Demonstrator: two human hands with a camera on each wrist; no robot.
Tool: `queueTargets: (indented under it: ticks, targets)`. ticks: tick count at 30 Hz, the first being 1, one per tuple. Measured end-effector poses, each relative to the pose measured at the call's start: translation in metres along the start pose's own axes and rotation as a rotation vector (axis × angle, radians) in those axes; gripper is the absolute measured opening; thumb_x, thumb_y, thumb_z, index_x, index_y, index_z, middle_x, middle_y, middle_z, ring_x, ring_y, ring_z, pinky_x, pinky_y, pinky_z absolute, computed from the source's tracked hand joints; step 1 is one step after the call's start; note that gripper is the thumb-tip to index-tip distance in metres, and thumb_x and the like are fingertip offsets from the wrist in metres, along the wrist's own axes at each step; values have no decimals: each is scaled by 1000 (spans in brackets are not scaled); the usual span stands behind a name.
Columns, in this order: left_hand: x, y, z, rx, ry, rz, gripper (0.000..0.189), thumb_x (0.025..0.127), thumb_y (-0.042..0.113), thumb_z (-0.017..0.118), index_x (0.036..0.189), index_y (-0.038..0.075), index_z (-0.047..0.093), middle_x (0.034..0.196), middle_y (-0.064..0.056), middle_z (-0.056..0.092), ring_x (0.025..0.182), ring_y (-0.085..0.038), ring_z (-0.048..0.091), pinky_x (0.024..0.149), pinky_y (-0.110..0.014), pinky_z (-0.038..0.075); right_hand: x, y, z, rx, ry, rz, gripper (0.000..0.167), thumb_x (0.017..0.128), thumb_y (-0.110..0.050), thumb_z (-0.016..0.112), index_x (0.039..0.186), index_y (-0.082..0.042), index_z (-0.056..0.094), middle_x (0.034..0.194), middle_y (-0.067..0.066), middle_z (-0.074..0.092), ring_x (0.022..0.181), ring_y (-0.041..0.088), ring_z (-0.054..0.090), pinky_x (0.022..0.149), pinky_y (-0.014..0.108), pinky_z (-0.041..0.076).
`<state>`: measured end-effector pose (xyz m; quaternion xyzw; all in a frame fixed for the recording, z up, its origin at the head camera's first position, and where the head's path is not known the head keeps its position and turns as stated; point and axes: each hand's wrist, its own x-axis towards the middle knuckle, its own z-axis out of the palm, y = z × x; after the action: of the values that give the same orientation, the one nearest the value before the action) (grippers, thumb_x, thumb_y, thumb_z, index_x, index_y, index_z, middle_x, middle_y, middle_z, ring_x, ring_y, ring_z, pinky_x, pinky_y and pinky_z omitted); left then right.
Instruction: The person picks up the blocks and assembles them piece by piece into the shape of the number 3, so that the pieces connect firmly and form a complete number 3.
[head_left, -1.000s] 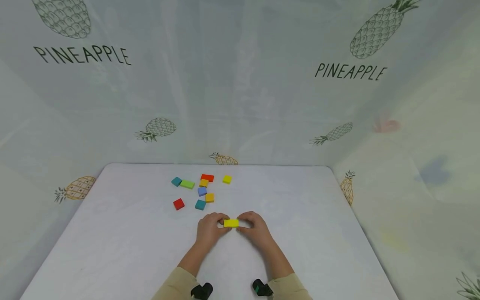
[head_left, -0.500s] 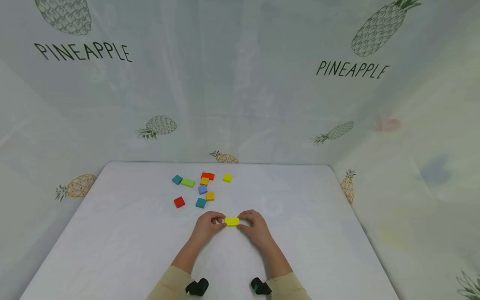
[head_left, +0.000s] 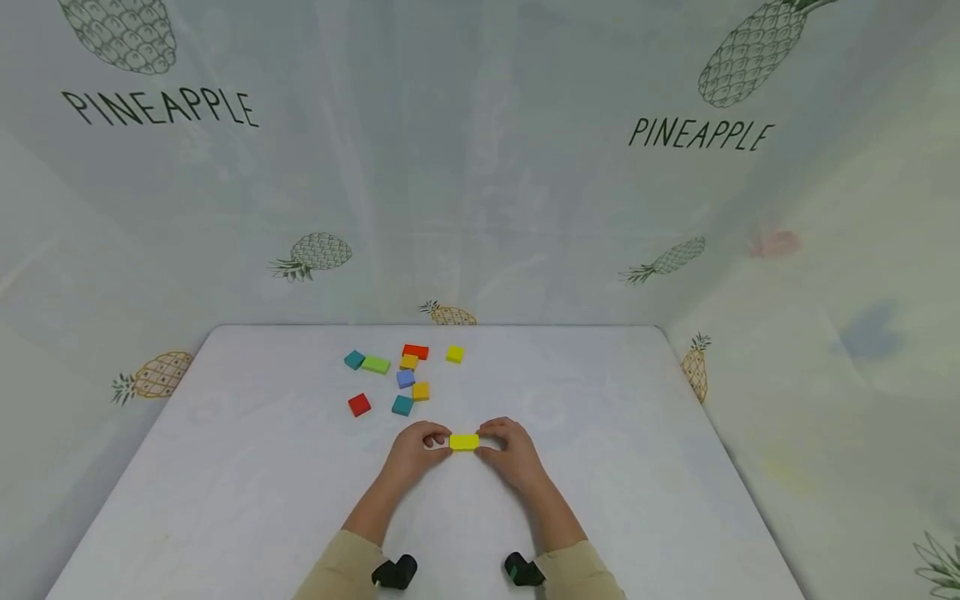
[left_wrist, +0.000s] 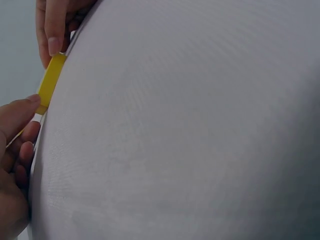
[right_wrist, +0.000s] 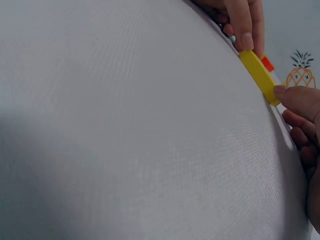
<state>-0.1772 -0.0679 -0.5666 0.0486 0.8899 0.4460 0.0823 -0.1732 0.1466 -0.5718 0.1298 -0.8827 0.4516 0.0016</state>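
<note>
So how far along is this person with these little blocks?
Early on, it seems. Done: the long yellow block has been set apart from the others. In hand: the left hand and right hand hold its opposite ends. Left, presumably: nine other blocks farther back, including the green block and blue block, untouched by either hand.

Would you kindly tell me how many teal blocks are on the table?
2: one teal block beside the light green block, another teal block just beyond the left hand.
</note>
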Motion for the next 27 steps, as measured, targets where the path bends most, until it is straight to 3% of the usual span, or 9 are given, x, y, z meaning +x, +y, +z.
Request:
queueTargets:
  ticks: [7,14,21,27]
  targets:
    - [-2,5,-1,7,9,3,27,83,17,79,109,14,71,87,5,59,83,-17,51,74,-29,48,-1,-1,-3,14,4,-23,25,86,-15,75,109,-8,73,113,2,63,111,29,55,96,51,42]
    - [1,1,-9,-47,4,6,31,84,19,78,114,14,69,88,6,60,81,-16,53,72,-28,49,1,-2,-7,104,-4,120,29,86,-20,75,115,-15,70,117,0,64,112,24,57,97,45,44]
    - [0,2,-36,-83,143,-32,31,84,17,78,114,15,70,90,4,63,81,-17,55,72,-29,49,12,-21,-13,120,-16,117,32,87,-20,74,118,-11,69,113,2,64,100,23,58,87,40,48]
    - [-2,3,-62,-116,184,-48,35,86,15,76,120,9,67,95,-1,64,88,-20,57,76,-31,50,33,-41,-7,140,-41,98,33,87,-18,75,117,-8,69,114,2,65,100,22,59,87,37,49]
